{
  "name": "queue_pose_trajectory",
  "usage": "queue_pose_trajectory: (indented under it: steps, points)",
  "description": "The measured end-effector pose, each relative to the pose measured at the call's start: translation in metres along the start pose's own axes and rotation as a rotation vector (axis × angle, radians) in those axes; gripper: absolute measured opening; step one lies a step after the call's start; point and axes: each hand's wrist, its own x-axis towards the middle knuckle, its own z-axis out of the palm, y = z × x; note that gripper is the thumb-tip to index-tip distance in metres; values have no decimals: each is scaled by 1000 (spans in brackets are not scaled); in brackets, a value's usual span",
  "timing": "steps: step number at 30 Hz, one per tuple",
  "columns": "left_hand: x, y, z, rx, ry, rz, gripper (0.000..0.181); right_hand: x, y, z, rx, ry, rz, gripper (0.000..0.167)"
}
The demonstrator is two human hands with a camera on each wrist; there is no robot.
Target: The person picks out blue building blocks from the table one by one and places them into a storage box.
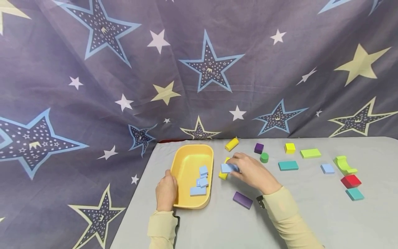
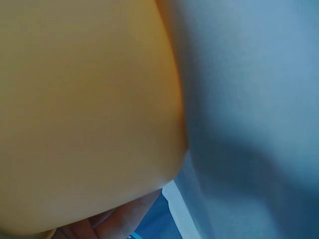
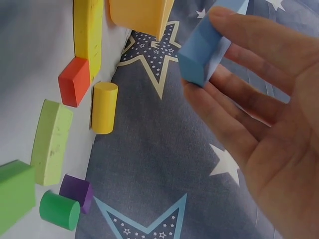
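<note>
My left hand [image 1: 166,192] grips the left wall of a yellow plastic tray [image 1: 186,166]. In the left wrist view the tray's wall [image 2: 89,99] hides most of that hand. Several light blue blocks [image 1: 198,191] lie inside the tray, toward its right and near end. Just right of the tray, my right hand [image 1: 253,174] pinches a light blue rectangular block [image 1: 228,168] between thumb and fingers, off the table, as the right wrist view also shows. Beneath it a yellow block [image 1: 223,176] is partly covered.
A purple block [image 1: 243,200] lies nearer me. Behind are a yellow cylinder [image 1: 231,144], purple cube [image 1: 258,148] and green cylinder [image 1: 264,157]. A red block [image 3: 74,82] shows in the right wrist view. Farther right lie a teal block [image 1: 288,166], a blue block [image 1: 328,168] and others.
</note>
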Motion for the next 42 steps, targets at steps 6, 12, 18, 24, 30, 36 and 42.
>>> queue_pose_trajectory:
  steps: [6,12,18,24,30,36,42]
  points:
    - [-1,-1,1,-2,9,-2,17,2,-3,3,21,-3,10,31]
    - [-2,-3,0,-3,5,-6,18,7,-9,7,48,-14,-4,30]
    - [-1,-4,1,-6,6,-8,17,12,-13,10,66,-27,0,28]
    - [1,-3,-1,-4,18,6,17,15,-16,12,61,-13,-19,26]
    - [1,-2,-1,-1,24,9,17,17,-20,17,58,-23,-25,26]
    - [1,-3,1,-5,7,0,19,18,-25,20,48,-44,-22,28]
    - [0,-3,2,-9,-2,-4,19,21,-29,24,23,-63,-29,30]
